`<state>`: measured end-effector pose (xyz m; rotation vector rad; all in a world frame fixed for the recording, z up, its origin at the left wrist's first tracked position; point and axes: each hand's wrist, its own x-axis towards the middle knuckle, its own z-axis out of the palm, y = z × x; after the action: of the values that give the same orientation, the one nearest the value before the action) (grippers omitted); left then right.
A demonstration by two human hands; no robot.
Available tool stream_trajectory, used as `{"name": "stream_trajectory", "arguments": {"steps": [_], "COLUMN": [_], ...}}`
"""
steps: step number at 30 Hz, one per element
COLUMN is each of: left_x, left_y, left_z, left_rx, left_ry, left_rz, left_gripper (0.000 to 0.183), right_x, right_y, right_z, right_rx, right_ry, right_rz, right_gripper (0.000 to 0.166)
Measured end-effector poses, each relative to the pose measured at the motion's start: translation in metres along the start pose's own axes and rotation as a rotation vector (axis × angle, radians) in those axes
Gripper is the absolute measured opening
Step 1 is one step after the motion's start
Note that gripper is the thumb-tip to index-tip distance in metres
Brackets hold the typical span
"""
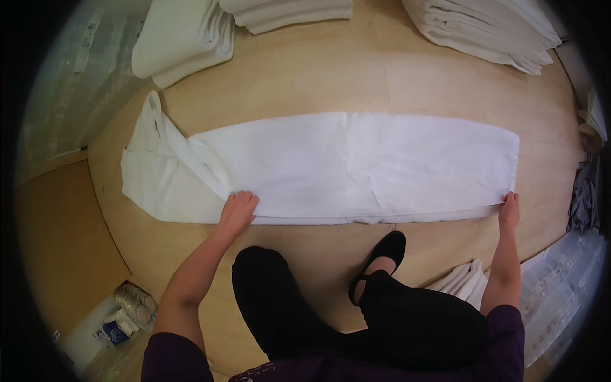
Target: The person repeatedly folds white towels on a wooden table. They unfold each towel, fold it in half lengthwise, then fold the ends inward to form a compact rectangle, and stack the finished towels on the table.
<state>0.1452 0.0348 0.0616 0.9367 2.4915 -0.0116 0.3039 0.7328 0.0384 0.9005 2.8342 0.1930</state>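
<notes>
A long white cloth [305, 167], folded into a strip, lies flat across the wooden floor in front of me. Its left end is bunched, with a raised fold standing up at the upper left. My left hand [240, 210] rests on the near edge, beside that slanting fold, its fingers bent over the fabric; whether they pinch it is hard to tell. At the near right corner my right hand [510, 210] pinches the cloth between thumb and fingers. Small creases run through the middle of the strip, and a lower layer shows along the near edge.
Folded white cloth stacks [186, 43] stand beyond the strip, another stack [482, 33] at the upper right. More folded cloths [460, 284] lie near my right knee. Plastic-wrapped goods [563, 291] stand at both sides. A grey cloth [582, 198] lies at the far right.
</notes>
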Motion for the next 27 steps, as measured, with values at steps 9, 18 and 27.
{"name": "stream_trajectory", "arguments": {"steps": [9,18,27], "left_x": [-0.017,-0.009,-0.02], "left_y": [0.001,0.0,-0.006], "left_z": [-0.028,0.005,-0.013], "left_rx": [-0.003,0.095,0.112], "left_ry": [-0.098,-0.118,-0.22], "left_rz": [-0.004,0.011,0.047], "left_gripper": [0.026,0.023,0.014], "right_x": [-0.018,-0.011,-0.033], "right_y": [0.018,0.006,0.02], "right_z": [-0.006,0.002,-0.001], "right_rx": [-0.049,-0.225,-0.227], "right_ry": [0.06,-0.244,-0.109], "right_rz": [0.033,0.07,0.202], "right_gripper": [0.009,0.006,0.006]}}
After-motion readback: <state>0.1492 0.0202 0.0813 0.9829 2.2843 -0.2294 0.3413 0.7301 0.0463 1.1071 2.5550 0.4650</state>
